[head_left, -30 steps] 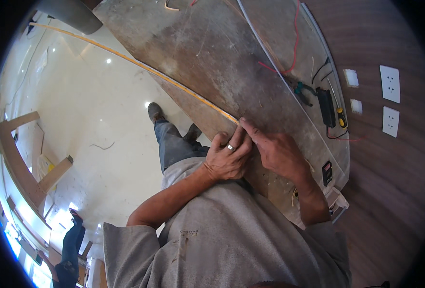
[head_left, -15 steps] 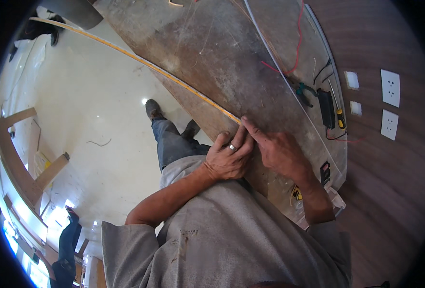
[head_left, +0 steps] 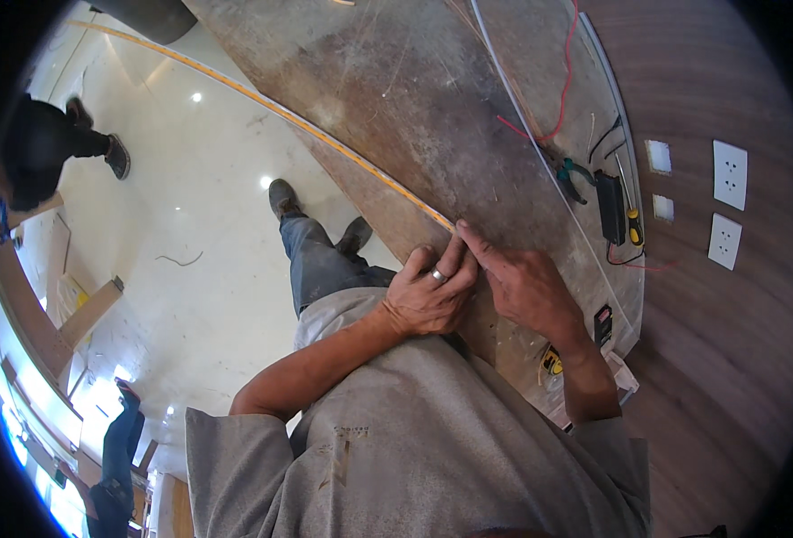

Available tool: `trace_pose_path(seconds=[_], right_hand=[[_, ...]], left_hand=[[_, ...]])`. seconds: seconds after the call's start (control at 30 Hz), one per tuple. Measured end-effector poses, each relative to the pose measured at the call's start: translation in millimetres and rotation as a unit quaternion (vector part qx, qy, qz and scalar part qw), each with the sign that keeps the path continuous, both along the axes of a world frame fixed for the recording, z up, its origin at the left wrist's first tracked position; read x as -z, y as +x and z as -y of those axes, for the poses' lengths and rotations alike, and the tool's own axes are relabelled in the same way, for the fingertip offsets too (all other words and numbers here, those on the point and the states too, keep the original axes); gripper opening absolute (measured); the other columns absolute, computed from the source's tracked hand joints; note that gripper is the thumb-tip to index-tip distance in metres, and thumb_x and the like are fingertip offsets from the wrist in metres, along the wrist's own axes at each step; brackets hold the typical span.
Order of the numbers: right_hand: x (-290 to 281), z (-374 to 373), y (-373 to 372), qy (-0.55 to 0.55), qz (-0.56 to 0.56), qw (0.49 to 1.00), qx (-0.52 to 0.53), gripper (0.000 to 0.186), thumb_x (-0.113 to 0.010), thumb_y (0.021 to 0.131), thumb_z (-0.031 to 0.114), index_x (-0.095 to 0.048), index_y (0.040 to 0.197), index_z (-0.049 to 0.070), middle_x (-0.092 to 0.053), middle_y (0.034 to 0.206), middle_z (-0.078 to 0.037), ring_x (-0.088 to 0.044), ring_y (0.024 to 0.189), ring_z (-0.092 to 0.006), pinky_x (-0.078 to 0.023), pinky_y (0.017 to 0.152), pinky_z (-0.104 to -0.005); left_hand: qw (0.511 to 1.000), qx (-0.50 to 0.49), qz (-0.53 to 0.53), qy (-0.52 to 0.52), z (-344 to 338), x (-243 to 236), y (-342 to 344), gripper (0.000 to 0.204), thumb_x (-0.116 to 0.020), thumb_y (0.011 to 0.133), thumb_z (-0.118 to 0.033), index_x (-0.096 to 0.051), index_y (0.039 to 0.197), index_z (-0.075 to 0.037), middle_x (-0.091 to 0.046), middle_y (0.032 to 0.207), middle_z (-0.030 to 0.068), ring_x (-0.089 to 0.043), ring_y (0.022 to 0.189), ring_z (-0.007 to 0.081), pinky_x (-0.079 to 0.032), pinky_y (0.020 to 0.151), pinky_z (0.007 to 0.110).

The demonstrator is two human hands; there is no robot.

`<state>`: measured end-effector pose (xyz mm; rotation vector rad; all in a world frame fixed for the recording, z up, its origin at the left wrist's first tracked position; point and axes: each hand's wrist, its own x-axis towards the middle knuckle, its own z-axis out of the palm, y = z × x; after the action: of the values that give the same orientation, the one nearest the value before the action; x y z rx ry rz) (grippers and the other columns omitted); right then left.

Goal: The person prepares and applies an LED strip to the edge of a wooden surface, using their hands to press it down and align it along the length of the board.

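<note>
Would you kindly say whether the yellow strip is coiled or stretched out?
Stretched out: the yellow strip runs as one long line from the left hand and right hand toward upper left.

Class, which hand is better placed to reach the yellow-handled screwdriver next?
Probably the right hand: it lies nearer the yellow-handled screwdriver, while the left hand is farther away.

2 white outlet plates (head_left: 730,175), green-handled pliers (head_left: 572,179), black box (head_left: 610,208)
</note>
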<state>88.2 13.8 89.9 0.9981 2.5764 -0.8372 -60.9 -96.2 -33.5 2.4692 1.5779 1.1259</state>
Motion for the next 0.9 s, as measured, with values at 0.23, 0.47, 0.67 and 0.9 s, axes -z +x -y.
trace_pose_path(seconds=[0.23,0.47,0.67,0.9], right_hand=[[-0.8,1.6,-4.4,0.021,0.013,1.000,0.006,0.069,-0.061,0.094,0.001,-0.045,0.161,0.011,-0.072,0.089,-0.022,-0.072,0.074,-0.0412,-0.056,0.066,-0.0512],[-8.0,0.7,-13.0,0.039,0.068,0.997,-0.024,0.070,-0.061,0.094,0.004,-0.043,0.162,0.012,-0.070,0.082,-0.021,-0.071,0.069,-0.0401,-0.055,0.063,-0.0508],[-7.0,3.1,-11.8,0.068,0.090,0.993,-0.043,0.074,-0.061,0.093,0.003,-0.040,0.164,0.013,-0.070,0.079,-0.020,-0.071,0.068,-0.0400,-0.056,0.062,-0.0515],[-12.9,3.7,-21.5,0.069,0.132,0.986,-0.071,0.073,-0.059,0.092,0.005,-0.040,0.163,0.007,-0.071,0.085,-0.023,-0.073,0.072,-0.0419,-0.059,0.066,-0.0527]], left_hand=[[1.000,-0.002,0.003,0.015,-2.4,2.6,2.3,0.041,-0.067,0.071,-0.036,-0.079,0.102,-0.012,-0.067,0.128,0.0124,-0.063,0.133,0.0366,-0.043,0.092,0.048],[1.000,-0.011,-0.015,0.021,-1.3,4.1,2.3,0.042,-0.065,0.073,-0.036,-0.079,0.105,-0.013,-0.068,0.129,0.0108,-0.063,0.133,0.0349,-0.043,0.096,0.046],[1.000,-0.005,-0.028,0.011,-0.1,3.5,0.9,0.048,-0.064,0.075,-0.037,-0.079,0.112,-0.011,-0.068,0.132,0.0090,-0.062,0.134,0.0326,-0.042,0.099,0.044],[0.999,-0.010,-0.025,-0.025,4.6,7.4,5.1,0.052,-0.061,0.082,-0.037,-0.076,0.123,-0.009,-0.064,0.142,0.0067,-0.058,0.139,0.0294,-0.040,0.101,0.042]])
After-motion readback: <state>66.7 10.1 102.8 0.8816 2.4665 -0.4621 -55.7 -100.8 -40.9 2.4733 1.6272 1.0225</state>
